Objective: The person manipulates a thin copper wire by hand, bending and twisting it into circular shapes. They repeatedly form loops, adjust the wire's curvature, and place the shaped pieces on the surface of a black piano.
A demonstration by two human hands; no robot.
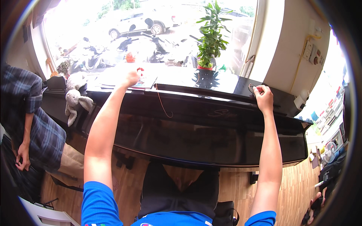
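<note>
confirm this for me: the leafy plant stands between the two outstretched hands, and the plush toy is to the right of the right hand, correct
Not quite: the head view shows the plush toy to the left of the left hand, not beyond the right hand. The leafy plant does stand between the two outstretched hands.

The upright piano (203,141) has a smooth, glossy finish; the floor (241,188) is wood-grained; the plush rabbit (78,100) is matt, fuzzy cloth.

Glossy black piano top (234,85) bearing a leafy potted plant (211,39), flat papers (146,83), a grey plush toy (78,99) toward the left.
</note>
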